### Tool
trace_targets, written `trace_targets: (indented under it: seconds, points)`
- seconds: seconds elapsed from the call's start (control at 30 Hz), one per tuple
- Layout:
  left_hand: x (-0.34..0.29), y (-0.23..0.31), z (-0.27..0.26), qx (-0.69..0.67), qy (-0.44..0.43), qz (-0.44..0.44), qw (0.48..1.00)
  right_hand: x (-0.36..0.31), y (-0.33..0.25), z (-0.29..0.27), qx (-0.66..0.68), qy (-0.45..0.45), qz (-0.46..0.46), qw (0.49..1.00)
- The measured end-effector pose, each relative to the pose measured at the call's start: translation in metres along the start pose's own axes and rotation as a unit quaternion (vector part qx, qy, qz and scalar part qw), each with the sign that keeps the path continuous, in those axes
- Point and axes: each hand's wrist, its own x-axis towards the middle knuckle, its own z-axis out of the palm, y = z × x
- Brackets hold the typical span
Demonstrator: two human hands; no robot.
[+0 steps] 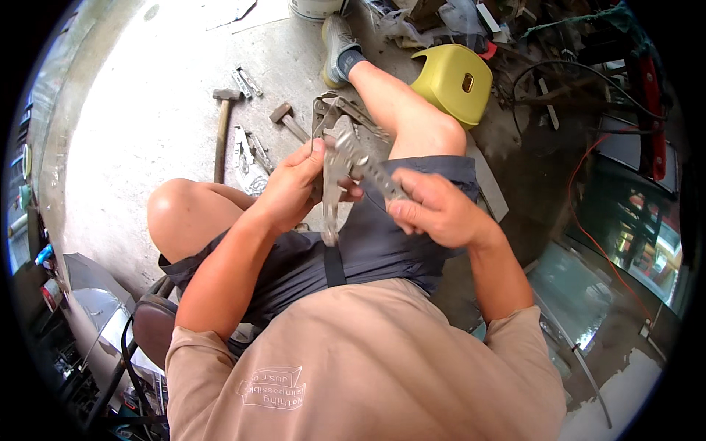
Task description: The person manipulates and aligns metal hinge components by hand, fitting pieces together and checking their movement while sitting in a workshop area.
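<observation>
Over my lap, a jointed metal bracket (334,187) with flat arms is held between my hands, partly blurred. My left hand (294,184) is closed round its left side, thumb up along the metal. The fingers of my right hand (434,206) pinch the end of its perforated arm (379,176), which slants down to the right. Just beyond, a similar metal bracket (360,117) shows by my shin, partly hidden by the held one. More jointed metal pieces (250,158) lie on the floor past my left knee, along with a smaller metal piece (248,83).
A wooden-handled hammer (223,136) and a second hammer (288,121) lie on the concrete floor (162,88). A yellow-green plastic stool (456,84) stands beyond my right knee, near heaped scrap. Glass panes (625,220) and an orange cord (581,213) are at the right.
</observation>
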Motion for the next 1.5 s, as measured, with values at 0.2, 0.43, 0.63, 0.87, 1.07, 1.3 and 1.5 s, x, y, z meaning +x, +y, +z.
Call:
trace_targets:
  seconds: [0.2, 0.43, 0.63, 0.87, 1.07, 1.3, 1.5]
  points:
    - [0.013, -0.009, -0.018, 0.036, -0.014, 0.045, 0.998, -0.019, 0.025, 0.005, 0.205, 0.095, -0.021, 0.974]
    - [0.011, 0.003, -0.010, -0.029, -0.055, 0.066, 0.996, -0.027, 0.048, -0.017, 0.332, 0.204, -0.076, 0.918]
    - [0.008, 0.007, -0.012, -0.051, -0.076, 0.078, 0.993, -0.026, 0.050, -0.025, 0.363, 0.216, -0.159, 0.892]
    - [0.010, 0.009, -0.010, -0.065, -0.100, 0.098, 0.988, -0.021, 0.055, -0.023, 0.371, 0.216, -0.167, 0.888]
    - [0.014, 0.007, -0.016, -0.093, -0.176, 0.131, 0.971, -0.005, 0.074, -0.022, 0.441, 0.172, -0.192, 0.860]
    - [0.010, 0.011, -0.009, -0.112, -0.171, 0.136, 0.969, 0.020, 0.101, -0.028, 0.494, 0.074, -0.246, 0.831]
    - [0.011, 0.009, -0.014, -0.138, -0.224, 0.138, 0.955, 0.025, 0.106, -0.034, 0.486, 0.052, -0.242, 0.838]
